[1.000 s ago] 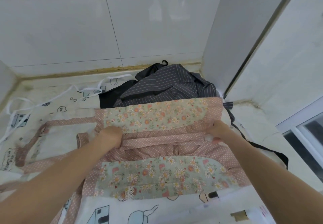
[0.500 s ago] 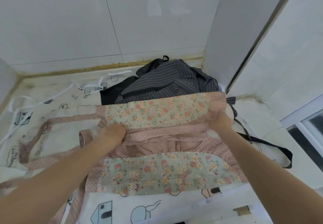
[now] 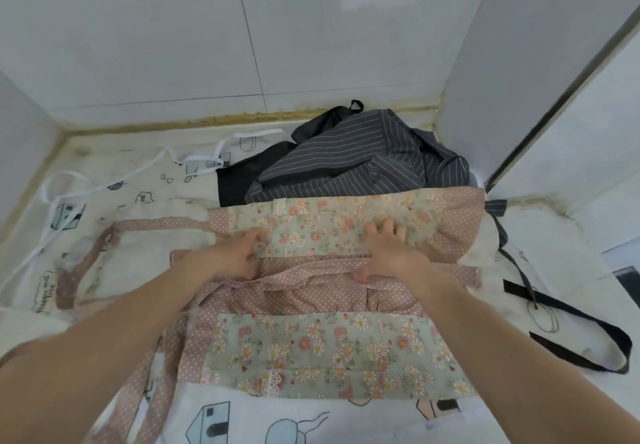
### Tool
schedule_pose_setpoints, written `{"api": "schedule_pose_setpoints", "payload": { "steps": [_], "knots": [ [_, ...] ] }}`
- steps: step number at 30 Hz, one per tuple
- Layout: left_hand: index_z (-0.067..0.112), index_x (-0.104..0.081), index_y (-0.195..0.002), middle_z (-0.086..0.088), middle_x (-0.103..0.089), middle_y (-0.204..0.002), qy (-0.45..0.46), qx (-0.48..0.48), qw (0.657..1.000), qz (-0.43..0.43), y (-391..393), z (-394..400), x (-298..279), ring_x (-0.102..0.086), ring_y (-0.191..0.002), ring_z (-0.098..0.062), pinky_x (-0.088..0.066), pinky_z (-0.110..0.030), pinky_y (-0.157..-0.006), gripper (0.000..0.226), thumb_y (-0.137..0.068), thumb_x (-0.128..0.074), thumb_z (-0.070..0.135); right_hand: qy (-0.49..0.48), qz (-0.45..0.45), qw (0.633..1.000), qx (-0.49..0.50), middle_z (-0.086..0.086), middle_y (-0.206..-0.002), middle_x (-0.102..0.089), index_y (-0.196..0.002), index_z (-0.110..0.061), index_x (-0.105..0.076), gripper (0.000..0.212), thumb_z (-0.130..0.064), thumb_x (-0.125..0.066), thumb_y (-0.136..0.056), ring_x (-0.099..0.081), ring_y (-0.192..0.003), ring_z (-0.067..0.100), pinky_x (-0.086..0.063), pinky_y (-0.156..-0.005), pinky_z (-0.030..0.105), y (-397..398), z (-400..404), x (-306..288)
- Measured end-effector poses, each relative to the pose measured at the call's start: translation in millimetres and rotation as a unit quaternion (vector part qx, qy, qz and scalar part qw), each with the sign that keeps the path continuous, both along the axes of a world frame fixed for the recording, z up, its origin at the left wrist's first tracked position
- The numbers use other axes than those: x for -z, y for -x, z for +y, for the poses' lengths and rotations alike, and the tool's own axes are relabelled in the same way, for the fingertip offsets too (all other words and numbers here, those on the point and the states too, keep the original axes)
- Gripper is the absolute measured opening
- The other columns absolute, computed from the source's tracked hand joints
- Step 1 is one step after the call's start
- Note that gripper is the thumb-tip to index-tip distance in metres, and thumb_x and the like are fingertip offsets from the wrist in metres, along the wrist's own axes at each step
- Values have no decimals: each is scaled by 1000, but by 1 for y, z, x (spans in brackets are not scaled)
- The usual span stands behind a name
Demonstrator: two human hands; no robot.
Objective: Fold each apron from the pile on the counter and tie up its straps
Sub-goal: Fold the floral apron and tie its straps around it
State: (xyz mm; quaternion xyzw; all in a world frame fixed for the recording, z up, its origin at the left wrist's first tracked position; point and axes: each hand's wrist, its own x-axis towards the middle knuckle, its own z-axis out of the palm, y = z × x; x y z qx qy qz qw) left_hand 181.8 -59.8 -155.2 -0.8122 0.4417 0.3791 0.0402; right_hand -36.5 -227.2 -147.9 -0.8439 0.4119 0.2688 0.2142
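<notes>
White tile walls close in this corner, and the counter (image 3: 571, 235) below them is nearly all covered by cloth. Spread widest is a white printed apron (image 3: 104, 201) with little line drawings, its thin white ties (image 3: 194, 159) looping toward the back wall. Heaped at the back sits a dark striped apron (image 3: 363, 170), one black strap (image 3: 571, 319) trailing off to the right.

On top, in the middle, lies the floral apron (image 3: 318, 343), the one being worked. It is pale green with small daisies, bordered in pink polka-dot cloth, and already doubled into a long band; a bit of white lace shows at the near edge. Its pink dotted strap (image 3: 86, 270) forms a loose loop out to the left.

The left hand (image 3: 232, 260) and the right hand (image 3: 391, 253) both rest on the far fold. The left hand's fingers curl down into the pink band as if pinching it. The right hand's fingers lie spread on the flowers while its thumb seems to nip the pink edge beneath, though I can't be sure of the pinch.

It looks like thin, light cotton: floppy, wrinkling easily, with no stiffness to hold a crease. I'd judge it best taken by the sewn pink edges, near both ends of a fold, so the layers travel together; the straps will slither and need gathering separately.
</notes>
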Motion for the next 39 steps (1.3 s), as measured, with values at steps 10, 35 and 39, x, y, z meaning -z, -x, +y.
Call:
{"api": "schedule_pose_setpoints", "payload": {
  "steps": [10,35,39],
  "knots": [
    [6,-52,-118,-9,-54,-108,222,63,935,-270,-30,-20,-36,-52,-99,-27,-44,-39,-82,29,-90,-51,7,-59,35,995,-68,7,-114,-55,-126,-4,-51,49,-23,-70,-84,-58,-90,20,-51,-63,27,-36,-74,-53],
    [18,-46,-91,2,-54,-91,194,99,919,-328,30,54,-105,-55,-91,-20,-30,-32,-89,9,-91,-52,25,123,42,981,-144,4,-75,-47,-69,-13,-43,24,4,-56,-78,-49,-71,24,-35,-54,28,33,-6,-123],
    [23,-37,-86,6,-48,-89,155,175,925,-298,71,104,-97,-52,-90,-16,-33,-29,-83,18,-90,-52,32,109,114,965,-211,4,-84,-54,-90,-9,-55,15,4,-57,-81,-49,-71,20,-39,-61,29,79,53,-107]
  ]
}}
